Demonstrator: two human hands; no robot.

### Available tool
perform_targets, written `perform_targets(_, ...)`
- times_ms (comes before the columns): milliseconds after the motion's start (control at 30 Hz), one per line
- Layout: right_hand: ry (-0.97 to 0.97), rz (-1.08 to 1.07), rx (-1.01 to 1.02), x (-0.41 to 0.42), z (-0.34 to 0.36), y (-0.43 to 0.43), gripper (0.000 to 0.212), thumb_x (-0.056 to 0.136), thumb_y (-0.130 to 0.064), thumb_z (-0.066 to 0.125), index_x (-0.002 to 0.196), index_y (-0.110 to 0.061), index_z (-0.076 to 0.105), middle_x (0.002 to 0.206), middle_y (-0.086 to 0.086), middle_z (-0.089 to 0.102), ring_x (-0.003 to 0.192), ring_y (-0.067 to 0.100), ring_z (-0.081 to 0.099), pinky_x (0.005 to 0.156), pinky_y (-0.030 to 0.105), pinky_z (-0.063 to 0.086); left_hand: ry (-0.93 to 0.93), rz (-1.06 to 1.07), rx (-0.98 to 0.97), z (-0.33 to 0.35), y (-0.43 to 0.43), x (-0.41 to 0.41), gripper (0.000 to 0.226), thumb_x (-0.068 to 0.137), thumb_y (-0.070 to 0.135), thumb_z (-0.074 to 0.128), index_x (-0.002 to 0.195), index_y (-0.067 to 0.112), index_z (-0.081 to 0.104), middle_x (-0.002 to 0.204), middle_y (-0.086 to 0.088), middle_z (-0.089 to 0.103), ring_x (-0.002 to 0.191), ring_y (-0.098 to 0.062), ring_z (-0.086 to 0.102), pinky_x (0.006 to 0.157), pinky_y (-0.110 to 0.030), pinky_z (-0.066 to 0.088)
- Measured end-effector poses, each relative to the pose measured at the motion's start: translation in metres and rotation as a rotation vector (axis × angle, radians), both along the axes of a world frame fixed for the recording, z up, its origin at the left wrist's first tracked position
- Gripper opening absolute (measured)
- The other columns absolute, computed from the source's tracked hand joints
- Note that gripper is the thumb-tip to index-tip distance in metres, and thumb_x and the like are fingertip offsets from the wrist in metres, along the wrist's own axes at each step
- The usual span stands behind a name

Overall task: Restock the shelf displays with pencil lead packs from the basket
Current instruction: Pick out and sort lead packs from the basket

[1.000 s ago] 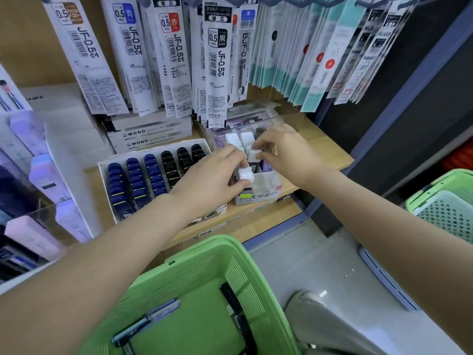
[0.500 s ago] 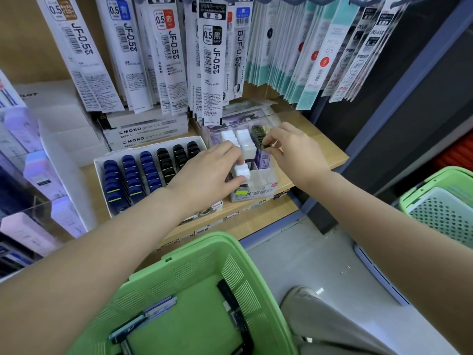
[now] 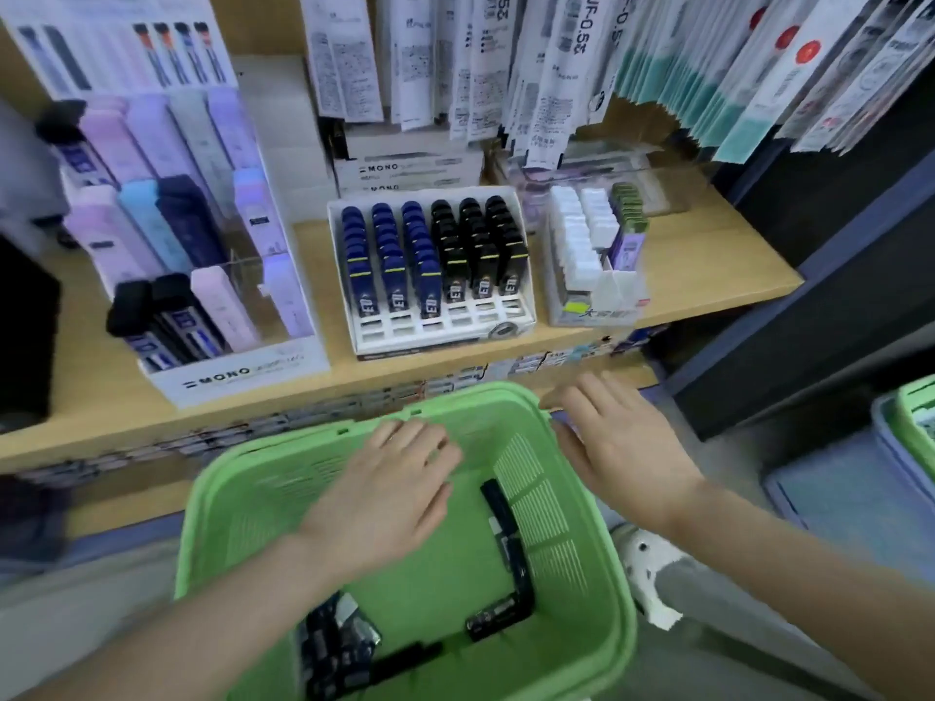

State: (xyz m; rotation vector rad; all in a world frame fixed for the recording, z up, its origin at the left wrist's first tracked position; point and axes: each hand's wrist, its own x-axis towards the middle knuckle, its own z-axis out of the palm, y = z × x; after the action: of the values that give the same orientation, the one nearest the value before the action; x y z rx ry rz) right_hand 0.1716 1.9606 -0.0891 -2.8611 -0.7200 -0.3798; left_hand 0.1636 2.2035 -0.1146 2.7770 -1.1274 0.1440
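Note:
A green basket point(image 3: 602, 564) stands below the shelf with several dark pencil lead packs point(image 3: 508, 543) lying on its bottom. My left hand point(image 3: 389, 493) hovers over the basket with fingers spread and holds nothing. My right hand point(image 3: 617, 442) is above the basket's right rim, fingers straight and empty. On the wooden shelf point(image 3: 708, 255) sit a white display tray of blue and black lead packs point(image 3: 430, 265), a small clear display of white and purple packs point(image 3: 592, 245), and a MONO display of pastel cases point(image 3: 202, 245).
Hanging refill packets point(image 3: 556, 58) crowd the space above the shelf. A dark shelf upright point(image 3: 809, 275) borders the right side. Another green basket point(image 3: 916, 422) sits at the far right on a blue-grey bin. A white shoe point(image 3: 647, 574) shows on the floor.
Both hands have drawn back from the small clear display on the shelf and come down over the green basket. The view has tilted down and left.

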Motion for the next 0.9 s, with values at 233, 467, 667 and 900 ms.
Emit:
perform_targets(233, 0.716, 0.208, -0.003, -0.044, -0.116, 0.059, 0.033, 0.096, -0.014, 0.048, 0.129, -0.012, 0.049, 0.126, 0.004, 0.052, 0.114, 0.018, 0.052, 0.1, 0.03, 0.045, 0.646, 0.276, 0.161, -0.107, 0.052, -0.055, 0.039, 0.097, 0.033, 0.043, 0.133, 0.018, 0.043, 0.131, -0.001, 0.044, 0.122, -0.018, 0.044, 0.105, -0.03, 0.033)
perform_targets(467, 1.232, 0.14, -0.036, -0.065, -0.218, 0.1, 0.04, 0.097, -0.024, 0.046, 0.136, -0.013, 0.043, 0.141, 0.006, 0.045, 0.125, 0.022, 0.044, 0.099, 0.028, 0.035, 1.103, 0.371, 0.139, -0.187, 0.069, -0.065, 0.046, 0.098, 0.031, 0.048, 0.141, 0.02, 0.038, 0.137, -0.001, 0.047, 0.116, -0.016, 0.05, 0.097, -0.027, 0.039)
perform_targets(667, 1.459, 0.153, -0.026, -0.06, -0.258, 0.118, 0.036, 0.096, -0.022, 0.051, 0.126, -0.002, 0.053, 0.13, 0.015, 0.054, 0.118, 0.026, 0.051, 0.093, 0.027, 0.036, 1.007, 0.229, 0.307, -0.215, 0.077, -0.064, 0.041, 0.097, 0.036, 0.046, 0.135, 0.021, 0.046, 0.136, 0.002, 0.046, 0.125, -0.018, 0.034, 0.098, -0.031, 0.026)
perform_targets(900, 1.55, 0.236, -0.085, -0.075, -0.268, 0.125, 0.03, 0.093, -0.026, 0.055, 0.105, 0.0, 0.063, 0.108, 0.022, 0.062, 0.092, 0.025, 0.058, 0.067, 0.025, 0.03, 0.893, 0.176, 0.373, -0.229, 0.07, -0.059, 0.034, 0.089, 0.028, 0.059, 0.12, 0.014, 0.057, 0.121, -0.002, 0.044, 0.119, -0.022, 0.033, 0.1, -0.033, 0.027)
